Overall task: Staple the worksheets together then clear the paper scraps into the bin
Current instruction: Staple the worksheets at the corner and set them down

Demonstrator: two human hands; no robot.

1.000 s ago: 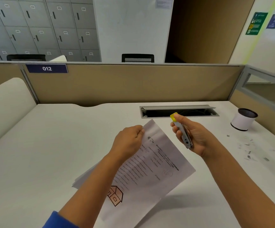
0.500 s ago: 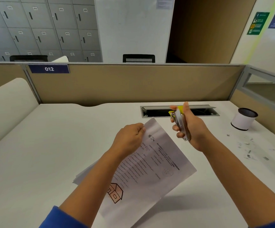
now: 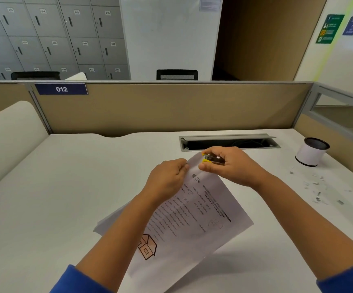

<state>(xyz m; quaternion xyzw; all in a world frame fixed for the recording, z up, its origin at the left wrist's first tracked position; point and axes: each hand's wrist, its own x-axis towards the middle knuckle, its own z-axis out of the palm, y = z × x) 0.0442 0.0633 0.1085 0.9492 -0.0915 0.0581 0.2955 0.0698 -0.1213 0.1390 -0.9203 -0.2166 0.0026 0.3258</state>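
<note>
A stack of printed worksheets (image 3: 194,216) with a house drawing is lifted off the white desk (image 3: 65,197), its far corner raised. My left hand (image 3: 167,178) pinches the sheets just left of that corner. My right hand (image 3: 232,166) grips a small silver and yellow stapler (image 3: 211,159), whose jaws sit over the top corner of the sheets. A white bin with a dark rim (image 3: 312,152) stands at the far right. Small paper scraps (image 3: 319,191) lie scattered in front of it.
A grey cable slot (image 3: 228,142) is cut into the desk just behind my hands. A tan partition (image 3: 171,106) closes the back and a glass-topped panel (image 3: 340,111) the right side. A cream cushion (image 3: 8,132) rises at the left.
My right hand turned the stapler from upright to level and brought it down and left onto the top corner of the worksheets. My left hand kept its hold on the sheets.
</note>
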